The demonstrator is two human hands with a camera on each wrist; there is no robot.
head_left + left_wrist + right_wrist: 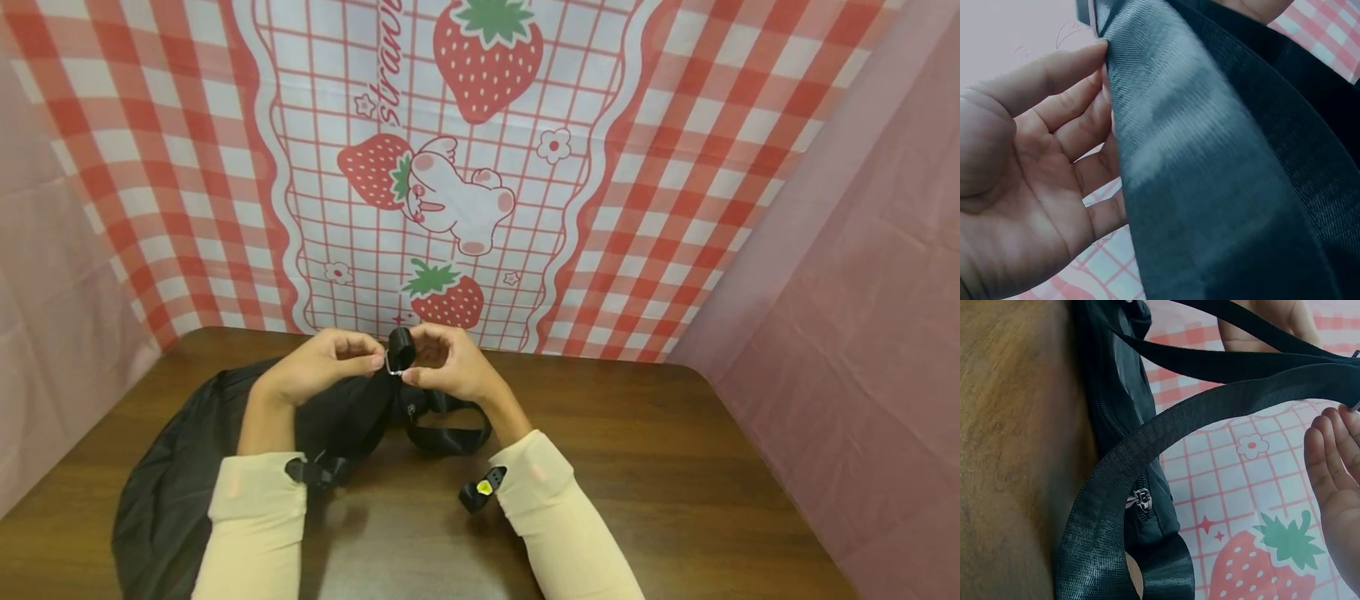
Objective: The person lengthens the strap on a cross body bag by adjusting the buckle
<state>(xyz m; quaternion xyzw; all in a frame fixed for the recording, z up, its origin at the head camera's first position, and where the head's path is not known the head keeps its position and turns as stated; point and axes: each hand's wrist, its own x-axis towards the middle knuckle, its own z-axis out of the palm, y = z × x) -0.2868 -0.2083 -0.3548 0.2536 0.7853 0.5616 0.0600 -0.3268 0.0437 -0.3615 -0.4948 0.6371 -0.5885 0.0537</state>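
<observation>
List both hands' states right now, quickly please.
Left hand: closed, pinching the metal buckle.
Right hand: closed, holding the black strap at that buckle.

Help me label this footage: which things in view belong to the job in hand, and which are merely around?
Part of the job:
flat black webbing strap
small silver metal buckle, at the strap
soft black fabric bag
left hand and right hand, at the buckle

Just around:
brown wooden table, beneath
red-and-white strawberry-print cloth, behind
plain pink cloth, at the right
</observation>
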